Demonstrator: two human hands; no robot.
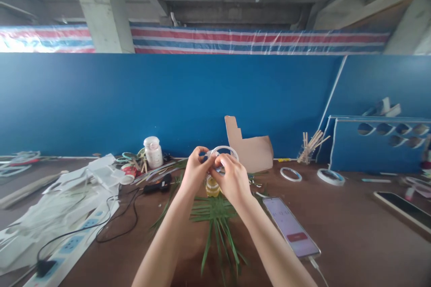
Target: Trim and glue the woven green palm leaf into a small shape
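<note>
My left hand (197,168) and my right hand (232,177) meet above the middle of the table, with fingers pinched close together. Between them is a white ring (227,148) that looks like a roll of tape, its upper rim showing over my right hand's knuckles. The fingertips hide its lower part and whatever else they pinch. Just below the hands a yellow, see-through round item (213,187) stands on the table, partly covered. Long green strips (215,210), crossed like woven leaves, lie between my forearms.
On the right are a lit phone (292,228) with a cable, white rings (290,174) and a jar of sticks (310,148). Leftward lie a power strip (72,246), white scraps (60,206), a black-handled tool (158,185) and a white jar (153,152). Cardboard (254,150) leans against the blue partition (168,98).
</note>
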